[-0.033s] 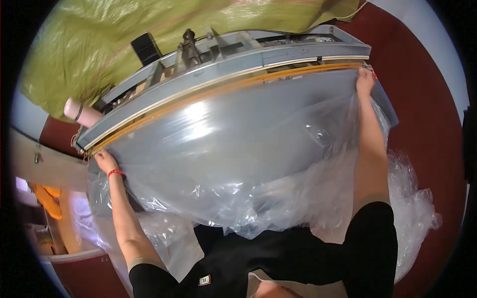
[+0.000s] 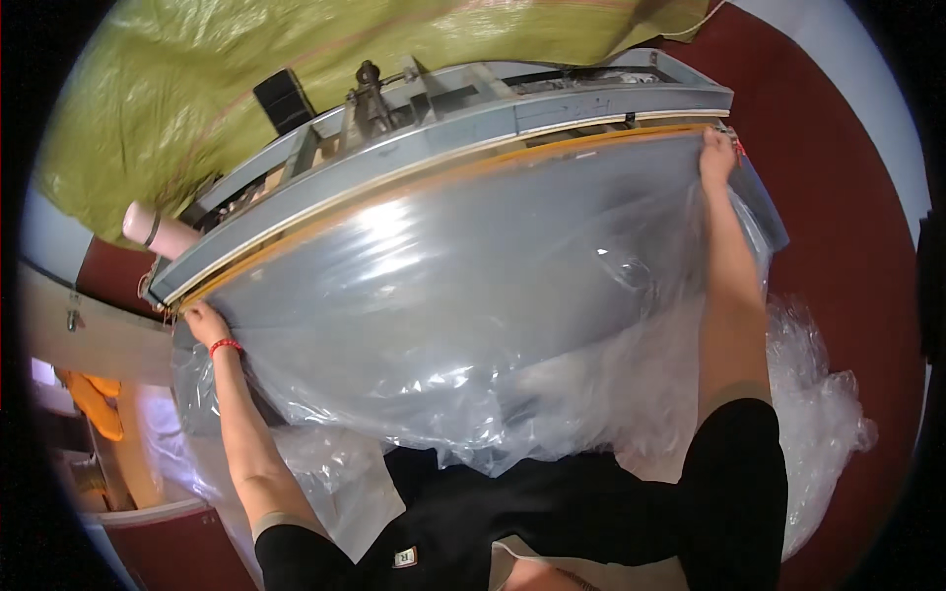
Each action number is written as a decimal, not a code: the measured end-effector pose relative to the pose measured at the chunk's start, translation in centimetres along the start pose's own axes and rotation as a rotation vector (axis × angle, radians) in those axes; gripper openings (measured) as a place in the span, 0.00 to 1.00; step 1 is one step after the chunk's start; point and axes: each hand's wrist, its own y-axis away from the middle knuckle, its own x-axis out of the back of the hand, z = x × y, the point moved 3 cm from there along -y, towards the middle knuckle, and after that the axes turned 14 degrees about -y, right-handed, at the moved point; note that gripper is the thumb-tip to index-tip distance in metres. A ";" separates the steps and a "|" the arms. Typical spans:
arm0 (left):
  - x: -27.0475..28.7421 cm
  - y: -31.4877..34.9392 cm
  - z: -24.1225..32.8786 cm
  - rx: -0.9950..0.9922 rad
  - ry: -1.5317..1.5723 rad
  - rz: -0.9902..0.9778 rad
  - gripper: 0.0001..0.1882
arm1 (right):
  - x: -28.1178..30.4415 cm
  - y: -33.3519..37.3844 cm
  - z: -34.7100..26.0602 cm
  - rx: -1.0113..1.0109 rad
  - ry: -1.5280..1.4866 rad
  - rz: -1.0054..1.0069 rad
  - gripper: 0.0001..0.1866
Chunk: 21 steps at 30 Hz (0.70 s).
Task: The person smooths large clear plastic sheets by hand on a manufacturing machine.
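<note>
A wide sheet of clear plastic film (image 2: 424, 286) lies stretched between my two hands, its far edge running along an orange strip (image 2: 414, 177). At the left end of that edge my left hand (image 2: 205, 323) is closed, fingers pinching the film's corner. My right hand (image 2: 719, 158) is closed on the film's right corner, close to the end of a long grey metal frame (image 2: 463, 128). The frame runs just beyond the orange strip, like the bar of a sealing machine. The film's near part bunches in wrinkles against my black shirt.
Behind the frame hangs a yellow-green woven sheet (image 2: 177, 118). A dark phone-like block (image 2: 284, 100) and a metal linkage (image 2: 370, 94) sit at the frame's far side. A pink cylinder (image 2: 158, 231) is at its left end. Loose film (image 2: 818, 414) bulges at the right, over a dark red floor (image 2: 847, 236).
The orange strip shows narrower along its middle, with the film's far edge slightly closer to the metal frame. Both hands keep their hold on the corners.
</note>
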 end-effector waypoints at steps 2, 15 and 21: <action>-0.9 -0.5 0.4 -0.012 0.049 -0.047 0.16 | -1.5 0.8 -2.1 -0.047 0.036 -0.018 0.14; -0.4 -0.5 1.4 0.319 0.549 -0.276 0.09 | -0.6 -0.4 -2.8 -0.226 -0.310 0.117 0.09; 0.6 0.2 3.4 0.565 0.639 -0.466 0.16 | -0.7 0.3 -2.4 -0.228 -0.348 0.058 0.10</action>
